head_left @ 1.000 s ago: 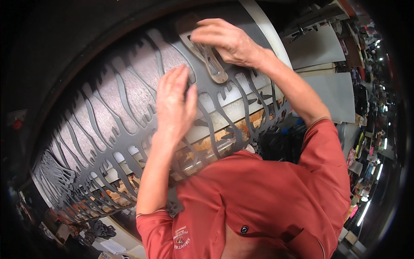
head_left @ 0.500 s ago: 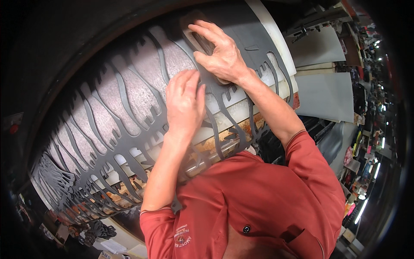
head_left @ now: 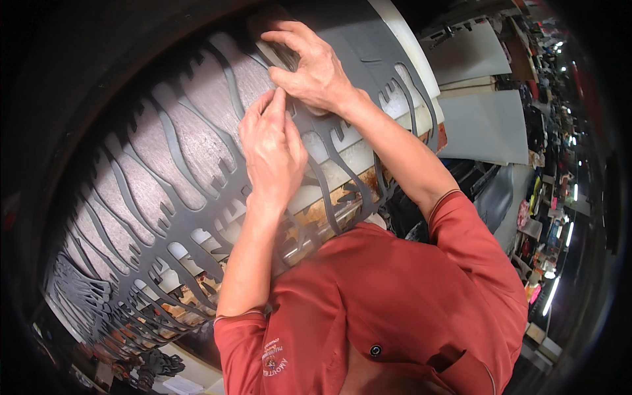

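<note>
A dark grey sheet [head_left: 359,46], riddled with long curved cut-outs, lies over a pale worn board [head_left: 204,115] and droops past its near edge. On its uncut part sits a long, narrow hollow frame that looks like a cutting die [head_left: 283,58]. My right hand [head_left: 313,69] grips the die, thumb and fingers across its top; the hand hides much of it. Close beside the right thumb, my left hand [head_left: 273,141] has its fingers bunched together at the die's near side. Whatever those fingertips hold, if anything, is hidden.
Thin leftover strips [head_left: 168,227] hang over the front edge near my body, with a clear roller or tube [head_left: 296,247] beneath. Grey flat panels [head_left: 484,125] stand to the right. A dark machine part shades the far side. Cluttered shelves [head_left: 546,230] line the far right.
My left hand has moved up to the right hand, and its fingers have drawn together. The right hand stays on the die. The whole view has shifted slightly.
</note>
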`<state>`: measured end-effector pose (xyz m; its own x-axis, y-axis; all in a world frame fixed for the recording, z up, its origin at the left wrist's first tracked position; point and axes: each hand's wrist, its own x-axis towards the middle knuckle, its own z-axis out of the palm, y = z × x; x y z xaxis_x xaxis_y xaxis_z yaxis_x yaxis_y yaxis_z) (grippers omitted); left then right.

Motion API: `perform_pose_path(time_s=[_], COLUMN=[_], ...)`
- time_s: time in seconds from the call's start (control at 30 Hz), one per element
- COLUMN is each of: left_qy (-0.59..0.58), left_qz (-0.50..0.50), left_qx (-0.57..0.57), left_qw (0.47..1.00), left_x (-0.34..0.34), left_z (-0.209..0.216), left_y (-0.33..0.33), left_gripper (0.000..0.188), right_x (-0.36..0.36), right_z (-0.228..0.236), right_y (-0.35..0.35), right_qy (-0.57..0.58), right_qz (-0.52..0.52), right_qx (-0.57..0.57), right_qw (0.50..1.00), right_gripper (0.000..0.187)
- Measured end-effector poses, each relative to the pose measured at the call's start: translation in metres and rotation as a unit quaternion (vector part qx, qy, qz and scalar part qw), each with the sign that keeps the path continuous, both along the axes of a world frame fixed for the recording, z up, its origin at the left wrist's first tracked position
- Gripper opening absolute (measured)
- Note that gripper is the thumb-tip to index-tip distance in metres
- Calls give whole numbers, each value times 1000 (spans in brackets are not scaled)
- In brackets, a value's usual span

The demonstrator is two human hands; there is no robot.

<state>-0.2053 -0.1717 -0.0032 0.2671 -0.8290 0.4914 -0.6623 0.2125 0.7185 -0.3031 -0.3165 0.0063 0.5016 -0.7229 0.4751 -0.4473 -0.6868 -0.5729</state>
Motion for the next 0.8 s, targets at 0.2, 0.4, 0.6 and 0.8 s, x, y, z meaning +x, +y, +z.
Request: perform_pose_path(time_s=[0.2,0.4,0.6,0.8], left_qy=[148,283,152,122], left_qz=[-3,-14,-43,-30], left_qx=[8,75,128,204], left_qw=[989,956,979,971], left_x=[1,12,15,-7], left_z=[-1,19,39,42], left_y=[-2,7,63,173], left_gripper=[38,28,23,14], right_x=[-9,-54,-79,-76], right_z=[-3,15,-3,-7], right_y=[-8,9,43,42], right_qy=[2,-27,60,21], right_qz=[15,42,55,48], right_qx=[23,179,-6,-4], right_qw=[1000,983,997,999], right_gripper=[57,88,83,74])
